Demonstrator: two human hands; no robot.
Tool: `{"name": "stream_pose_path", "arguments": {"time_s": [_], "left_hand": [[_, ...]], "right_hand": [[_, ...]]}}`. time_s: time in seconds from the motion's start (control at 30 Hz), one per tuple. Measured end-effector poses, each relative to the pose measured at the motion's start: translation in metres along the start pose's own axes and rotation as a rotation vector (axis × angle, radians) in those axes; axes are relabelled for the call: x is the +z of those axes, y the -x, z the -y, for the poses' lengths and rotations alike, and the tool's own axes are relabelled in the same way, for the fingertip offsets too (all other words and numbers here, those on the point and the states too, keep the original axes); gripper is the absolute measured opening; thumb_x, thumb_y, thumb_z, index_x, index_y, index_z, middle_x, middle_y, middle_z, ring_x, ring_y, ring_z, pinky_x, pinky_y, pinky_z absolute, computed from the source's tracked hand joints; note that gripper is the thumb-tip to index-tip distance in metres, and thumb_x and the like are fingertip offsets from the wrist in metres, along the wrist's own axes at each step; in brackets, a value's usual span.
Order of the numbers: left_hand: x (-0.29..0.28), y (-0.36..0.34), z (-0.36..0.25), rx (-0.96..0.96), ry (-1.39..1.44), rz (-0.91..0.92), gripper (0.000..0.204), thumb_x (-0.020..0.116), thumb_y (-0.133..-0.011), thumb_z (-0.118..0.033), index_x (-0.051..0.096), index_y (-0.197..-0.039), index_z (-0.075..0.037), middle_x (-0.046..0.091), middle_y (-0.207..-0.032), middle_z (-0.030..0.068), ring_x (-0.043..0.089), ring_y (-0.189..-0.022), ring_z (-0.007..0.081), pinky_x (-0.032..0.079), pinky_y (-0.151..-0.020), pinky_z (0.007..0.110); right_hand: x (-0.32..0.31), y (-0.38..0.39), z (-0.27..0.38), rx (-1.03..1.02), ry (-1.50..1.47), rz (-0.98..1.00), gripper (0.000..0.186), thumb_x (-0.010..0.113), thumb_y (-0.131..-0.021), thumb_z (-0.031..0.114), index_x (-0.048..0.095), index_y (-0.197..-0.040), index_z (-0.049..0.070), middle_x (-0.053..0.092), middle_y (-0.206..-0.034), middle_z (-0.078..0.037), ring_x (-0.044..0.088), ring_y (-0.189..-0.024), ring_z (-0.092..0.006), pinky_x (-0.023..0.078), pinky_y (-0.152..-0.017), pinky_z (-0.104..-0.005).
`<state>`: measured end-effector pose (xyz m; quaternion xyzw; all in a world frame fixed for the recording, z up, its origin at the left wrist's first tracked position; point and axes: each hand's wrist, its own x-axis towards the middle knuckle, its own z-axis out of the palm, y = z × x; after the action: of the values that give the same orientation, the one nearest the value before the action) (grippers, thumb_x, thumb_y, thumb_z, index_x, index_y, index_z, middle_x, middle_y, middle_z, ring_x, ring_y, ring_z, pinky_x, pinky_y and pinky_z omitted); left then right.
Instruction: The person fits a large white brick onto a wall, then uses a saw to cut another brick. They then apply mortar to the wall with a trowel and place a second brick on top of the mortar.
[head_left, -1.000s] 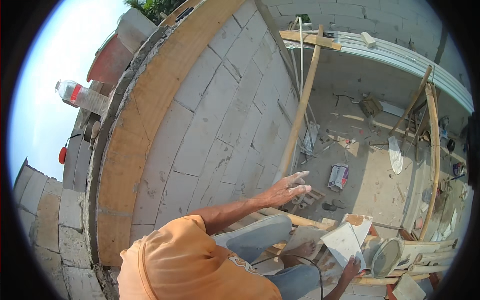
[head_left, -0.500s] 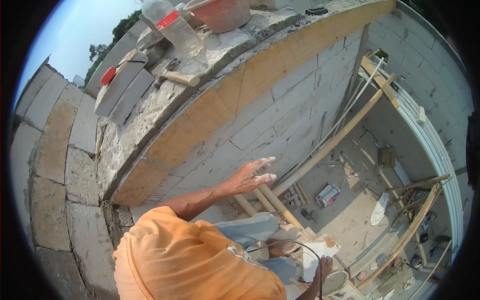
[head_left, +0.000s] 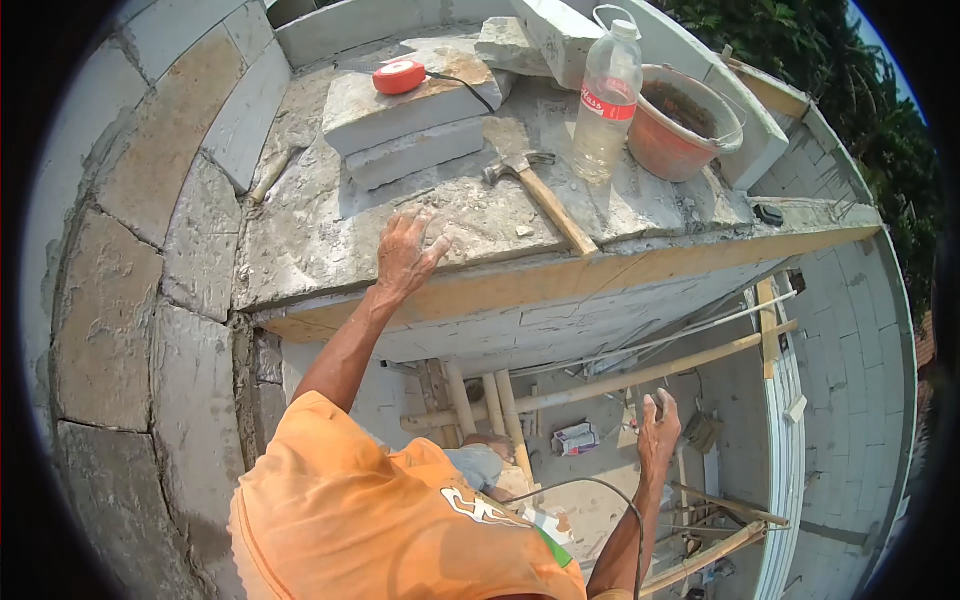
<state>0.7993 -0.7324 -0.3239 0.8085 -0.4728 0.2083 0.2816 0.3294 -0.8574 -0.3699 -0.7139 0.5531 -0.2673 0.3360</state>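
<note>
My left hand (head_left: pixel 408 252) reaches to the front edge of the rough concrete ledge (head_left: pixel 300 240). Its fingers are spread and nothing is in them; whether they touch the ledge I cannot tell. Right of it lies a claw hammer (head_left: pixel 556 214) with a wooden handle, which points toward me over the edge. Behind the hand, two pale blocks (head_left: pixel 415 155) are stacked, with a red tape measure (head_left: pixel 398 77) and its black strap on top. My right hand (head_left: pixel 658 428) is raised above the lower floor, fingers half curled and apart, with no object visible in it.
A clear plastic bottle (head_left: pixel 607 115) and a reddish bucket (head_left: pixel 672 145) stand at the ledge's back right. Below are bamboo poles (head_left: pixel 640 375), a printed bag (head_left: pixel 575 439) and loose boards. A dark cord (head_left: pixel 600 482) curves past my right forearm. A block wall (head_left: pixel 200 400) rises at left.
The view has swung toward the ledge. My left hand has moved up to the ledge edge. My right hand has risen away from the white piece near my knees.
</note>
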Motion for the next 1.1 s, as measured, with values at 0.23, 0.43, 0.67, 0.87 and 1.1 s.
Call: {"name": "stream_pose_path", "arguments": {"time_s": [0.23,0.43,0.67,0.87,1.1], "left_hand": [[0.01,0.018,0.022,-0.062,-0.012,0.074,0.049,0.076,-0.082,-0.039,0.067,-0.114,-0.002,0.058,-0.129,0.0186,0.054,-0.118,0.0371,0.043,-0.1,0.051],[0.01,0.013,0.048,-0.057,0.329,-0.005,0.041,0.08,-0.082,-0.028,0.069,-0.111,-0.002,0.066,-0.116,0.017,0.061,-0.111,0.0335,0.045,-0.1,0.045],[-0.057,-0.055,0.328,-0.396,-0.282,-0.257,0.053,0.068,-0.09,-0.031,0.059,-0.125,0.006,0.063,-0.12,0.0269,0.058,-0.112,0.043,0.043,-0.1,0.046],[-0.099,-0.082,0.526,-0.4,-0.257,0.033,0.064,0.062,-0.091,-0.035,0.049,-0.134,0.011,0.057,-0.129,0.0335,0.052,-0.122,0.05,0.041,-0.103,0.05],[-0.023,-0.086,0.465,-0.542,-0.535,0.123,0.041,0.056,-0.092,-0.022,0.058,-0.125,0.003,0.062,-0.117,0.0291,0.059,-0.113,0.0453,0.046,-0.094,0.053]], "right_hand": [[0.074,-0.019,0.059,-0.041,0.034,0.311,0.039,0.066,-0.093,0.02,0.062,-0.122,-0.005,0.069,-0.109,-0.023,0.067,-0.101,-0.0322,0.051,-0.088,-0.0393],[0.105,-0.031,0.058,0.045,-0.023,0.424,0.036,0.065,-0.093,0.019,0.063,-0.119,-0.006,0.069,-0.11,-0.024,0.068,-0.101,-0.0345,0.051,-0.09,-0.0405],[0.077,-0.021,0.013,0.264,0.292,0.374,0.033,0.064,-0.091,0.021,0.063,-0.113,-0.004,0.068,-0.096,-0.027,0.067,-0.09,-0.0404,0.052,-0.08,-0.0423],[0.058,0.017,-0.088,0.337,0.301,0.329,0.034,0.067,-0.086,0.022,0.065,-0.109,-0.004,0.067,-0.094,-0.028,0.067,-0.089,-0.0434,0.052,-0.079,-0.0475],[0.045,0.056,-0.112,0.359,0.438,0.239,0.036,0.066,-0.086,0.025,0.066,-0.108,-0.004,0.068,-0.1,-0.028,0.067,-0.092,-0.043,0.053,-0.084,-0.048]]}}
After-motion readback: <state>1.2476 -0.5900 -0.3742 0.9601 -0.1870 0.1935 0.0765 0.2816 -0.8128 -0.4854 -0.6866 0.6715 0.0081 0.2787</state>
